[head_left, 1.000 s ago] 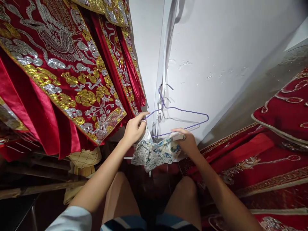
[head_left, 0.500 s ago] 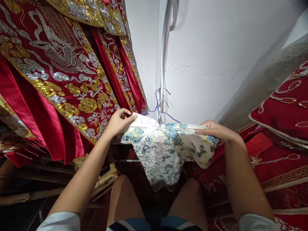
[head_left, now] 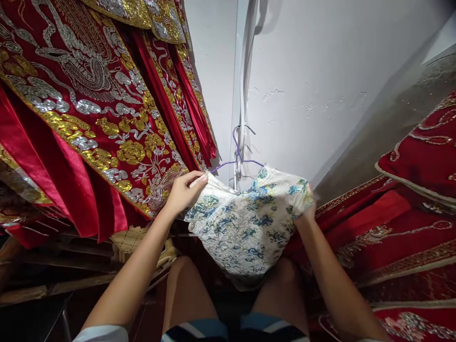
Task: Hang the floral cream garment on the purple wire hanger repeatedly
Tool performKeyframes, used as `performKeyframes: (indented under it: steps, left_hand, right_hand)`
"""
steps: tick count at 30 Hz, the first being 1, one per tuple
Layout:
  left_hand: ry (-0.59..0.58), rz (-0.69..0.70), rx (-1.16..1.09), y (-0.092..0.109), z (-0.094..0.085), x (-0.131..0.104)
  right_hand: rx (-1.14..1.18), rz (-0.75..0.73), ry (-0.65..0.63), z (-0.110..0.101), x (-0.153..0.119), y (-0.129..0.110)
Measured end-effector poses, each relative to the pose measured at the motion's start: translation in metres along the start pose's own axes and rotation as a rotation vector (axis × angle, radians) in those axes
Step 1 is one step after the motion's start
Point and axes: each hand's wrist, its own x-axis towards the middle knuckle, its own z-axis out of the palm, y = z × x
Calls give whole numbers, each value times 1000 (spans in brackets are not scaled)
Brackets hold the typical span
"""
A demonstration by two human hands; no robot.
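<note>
A short-sleeved floral blouse (head_left: pixel 245 228), white with blue, green and yellow flowers, hangs spread out in front of my knees. Above its neckline shows a purple hanger (head_left: pixel 238 154), whose arms run down to both shoulders of the blouse. My left hand (head_left: pixel 187 190) pinches the left shoulder between thumb and fingers, close to that end of the hanger. At the opposite sleeve is my right hand (head_left: pixel 309 206); it touches the cloth from behind or below, and its fingers are covered by the sleeve and smeared by motion.
Red embroidered garments with gold and silver sequins (head_left: pixel 117 114) hang at the left. More red beaded cloth (head_left: pixel 409 213) fills the right. A white strap (head_left: pixel 244 71) runs down the wall (head_left: pixel 302 85) behind the hanger. Wooden furniture (head_left: pixel 46 289) stands low at the left.
The right side of the blouse has been lifted and opened out, its shoulder now over the hanger's arm. My right hand has shifted lower behind the sleeve. My left hand keeps its pinch.
</note>
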Motion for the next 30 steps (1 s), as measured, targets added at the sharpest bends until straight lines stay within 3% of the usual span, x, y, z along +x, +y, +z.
performKeyframes:
  steps: [4,7,9,12,15,17,18,20,23,26,30]
  left_hand:
    - [32,16,203,19,1,5]
    - [96,41,333,29,1,16]
    - [173,55,395,28,2,23]
    - [268,46,335,14,6,27]
    - [386,-10,40,0,19,23]
    - [442,-21,-199,-2,31,18]
    - [438,-17,-321,0,37,16]
    - [348,-32,-565,10,52,11]
    - [67,-110,-848,31,73,2]
    - [-150,-127,-954,51,88,-13]
    - [-161,-57,-953,66,94,-35]
  right_hand:
    - [260,27,82,10,10,-27]
    - [324,-137,19,34,10,-63]
    - [243,-205,-182,47,-4,-84]
    - [20,-140,-590,56,-45,-101]
    - [-134,-120,-915,55,-83,-98]
    - [-281,-198,-1053,54,-93,-86]
    - [-355,-253,-1033,54,-93,-78]
    - [-462,-339,-810,55,-84,-58]
    - [-550,-341,-519,52,-68,-27]
    - [-556,-254,-468,43,-63,-11]
    - [-478,-200,-449,23,-71,-11]
